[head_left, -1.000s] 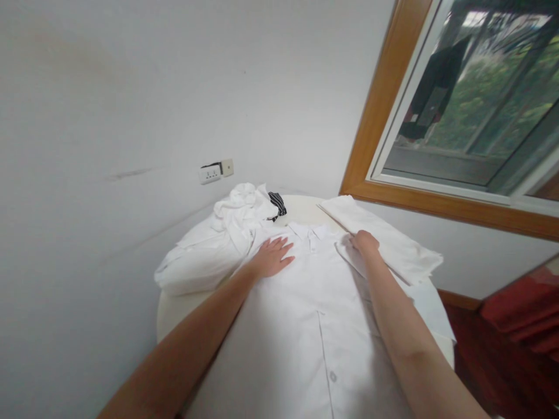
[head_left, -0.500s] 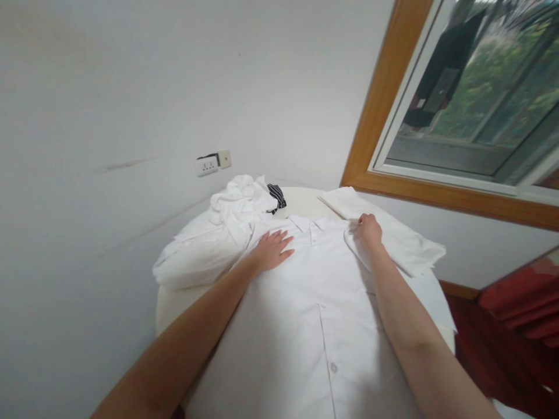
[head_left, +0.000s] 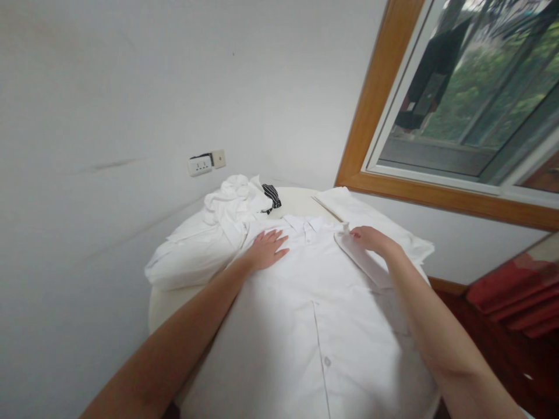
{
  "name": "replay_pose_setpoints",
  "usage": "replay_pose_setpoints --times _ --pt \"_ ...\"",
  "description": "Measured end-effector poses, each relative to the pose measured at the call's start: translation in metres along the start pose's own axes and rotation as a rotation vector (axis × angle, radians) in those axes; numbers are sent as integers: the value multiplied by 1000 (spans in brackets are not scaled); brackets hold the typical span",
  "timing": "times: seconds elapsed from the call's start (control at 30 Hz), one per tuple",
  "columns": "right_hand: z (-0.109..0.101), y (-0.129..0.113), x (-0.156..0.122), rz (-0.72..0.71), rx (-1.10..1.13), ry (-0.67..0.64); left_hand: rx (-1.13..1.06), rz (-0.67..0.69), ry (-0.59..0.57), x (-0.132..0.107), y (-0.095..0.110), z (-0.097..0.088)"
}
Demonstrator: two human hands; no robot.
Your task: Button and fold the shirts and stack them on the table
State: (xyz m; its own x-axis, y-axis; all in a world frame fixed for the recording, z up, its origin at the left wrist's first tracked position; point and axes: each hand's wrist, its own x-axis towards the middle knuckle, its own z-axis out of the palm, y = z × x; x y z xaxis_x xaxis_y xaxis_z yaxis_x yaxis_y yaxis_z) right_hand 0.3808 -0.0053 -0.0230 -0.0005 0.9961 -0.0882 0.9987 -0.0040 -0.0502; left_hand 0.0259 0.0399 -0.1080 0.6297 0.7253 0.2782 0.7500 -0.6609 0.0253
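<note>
A white button-up shirt (head_left: 297,308) lies spread out on a pale round table (head_left: 297,202), its collar at the far end and a button placket down the middle. My left hand (head_left: 268,249) rests flat on the shirt near the shoulder left of the collar, fingers spread. At the shoulder on the other side, my right hand (head_left: 365,237) pinches the white cloth by the sleeve seam. The sleeve (head_left: 364,262) hangs slightly raised below that hand, partly behind my forearm.
Crumpled white cloth (head_left: 238,201) tops a white pile (head_left: 192,256) at the left, with a black striped cloth (head_left: 271,198) beside it. Folded white cloth (head_left: 371,212) lies at the back right. A wall socket (head_left: 201,166) and a wood-framed window (head_left: 419,189) are behind.
My right hand has turned inward and lifted the sleeve's edge, so more of the sleeve shows. My left hand stays flat on the shirt. The view has shifted slightly.
</note>
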Motion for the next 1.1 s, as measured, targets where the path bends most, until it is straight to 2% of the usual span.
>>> replay_pose_setpoints --times 0.17,0.27,0.37,0.47,0.57,0.67,0.77,0.83,0.93,1.1 --pt "29 1 -16 14 -54 60 -22 1 -12 1 0 2" --pt "29 0 -21 54 -95 119 -36 -9 -9 1 -1 3" --pt "21 -9 -27 47 -101 226 -39 -8 10 1 -1 4" --pt "15 -27 -33 -8 -50 288 -41 -6 19 2 -1 5" --pt "20 -56 -38 -16 -44 289 -56 -15 11 2 0 4" --pt "32 -83 -40 -33 -76 241 -63 -19 -7 2 1 2" --pt "35 -93 -45 -73 -69 173 -59 -12 -6 1 1 0" --pt "30 -84 -49 -87 -44 172 -52 -3 0 1 1 0" --pt "18 -55 -54 -66 26 150 -43 -1 7 2 1 1" --pt "15 -5 -52 -98 101 -13 -42 -15 12 3 0 2"
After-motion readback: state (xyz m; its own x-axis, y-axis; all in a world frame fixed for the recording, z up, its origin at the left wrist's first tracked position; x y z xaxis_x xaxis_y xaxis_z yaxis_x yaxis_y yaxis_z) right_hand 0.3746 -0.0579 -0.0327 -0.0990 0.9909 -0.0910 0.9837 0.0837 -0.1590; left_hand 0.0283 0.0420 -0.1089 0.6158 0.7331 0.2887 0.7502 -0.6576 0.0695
